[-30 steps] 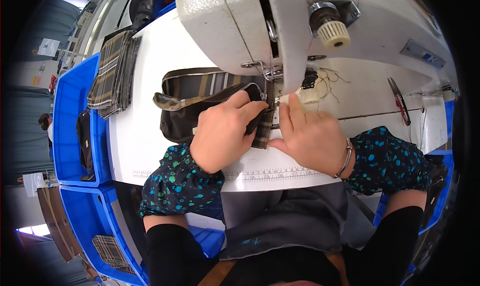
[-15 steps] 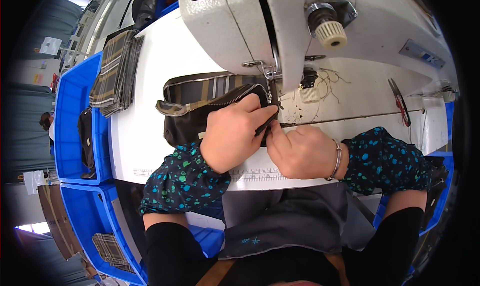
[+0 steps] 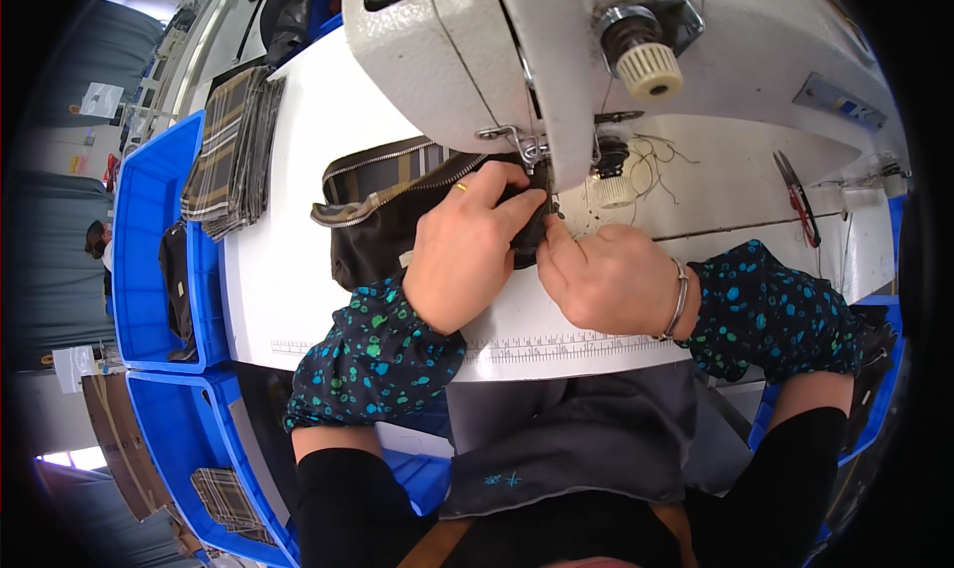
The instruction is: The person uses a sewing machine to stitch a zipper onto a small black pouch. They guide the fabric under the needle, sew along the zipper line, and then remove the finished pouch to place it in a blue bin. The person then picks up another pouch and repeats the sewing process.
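A dark zippered pouch (image 3: pixel 373 245) with a plaid lining lies on the white sewing table, its metal zipper open along the top. The pouch's right end sits at the needle and presser foot (image 3: pixel 535 154) of a white sewing machine (image 3: pixel 437 81). My left hand (image 3: pixel 467 245) rests over the pouch's front, fingers bent and pressing its edge close to the foot. Just right of it, my right hand (image 3: pixel 616 282) pinches the pouch's lower right edge between thumb and fingers. The fingers hide the exact stitching spot.
Black and red thread snips (image 3: pixel 798 200) and loose thread ends (image 3: pixel 651 165) lie right of the needle. Plaid fabric pieces (image 3: pixel 234 151) are stacked at the table's left. Blue bins (image 3: pixel 211 300) stand beside it, and a printed ruler (image 3: pixel 556 350) runs along the front edge.
Both hands have moved slightly away from me, toward the needle. The pouch's right end has gone further in under the machine head with them.
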`<state>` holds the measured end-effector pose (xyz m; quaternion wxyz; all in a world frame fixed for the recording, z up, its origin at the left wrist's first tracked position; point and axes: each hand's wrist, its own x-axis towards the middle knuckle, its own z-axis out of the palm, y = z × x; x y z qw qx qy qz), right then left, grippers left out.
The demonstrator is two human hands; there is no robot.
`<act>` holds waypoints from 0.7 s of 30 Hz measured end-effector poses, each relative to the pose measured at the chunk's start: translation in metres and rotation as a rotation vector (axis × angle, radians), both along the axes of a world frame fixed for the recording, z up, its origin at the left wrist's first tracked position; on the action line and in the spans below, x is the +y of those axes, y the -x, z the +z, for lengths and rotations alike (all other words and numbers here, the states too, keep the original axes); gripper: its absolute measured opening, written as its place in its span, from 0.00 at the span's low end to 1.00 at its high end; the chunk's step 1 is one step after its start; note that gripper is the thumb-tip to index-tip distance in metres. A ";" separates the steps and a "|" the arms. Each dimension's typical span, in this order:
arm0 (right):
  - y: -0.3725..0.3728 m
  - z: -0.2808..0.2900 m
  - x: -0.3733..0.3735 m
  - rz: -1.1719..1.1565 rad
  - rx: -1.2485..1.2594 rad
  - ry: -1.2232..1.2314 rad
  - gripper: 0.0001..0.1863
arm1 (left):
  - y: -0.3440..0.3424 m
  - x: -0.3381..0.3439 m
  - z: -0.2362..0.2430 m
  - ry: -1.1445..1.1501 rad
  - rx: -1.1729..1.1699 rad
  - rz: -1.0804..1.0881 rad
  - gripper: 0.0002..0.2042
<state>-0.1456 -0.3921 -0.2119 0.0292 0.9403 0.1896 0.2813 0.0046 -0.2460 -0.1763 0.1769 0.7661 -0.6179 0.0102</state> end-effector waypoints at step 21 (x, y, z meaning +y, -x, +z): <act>0.002 -0.001 0.003 -0.020 0.001 0.039 0.15 | 0.015 0.001 -0.006 0.033 -0.005 0.073 0.21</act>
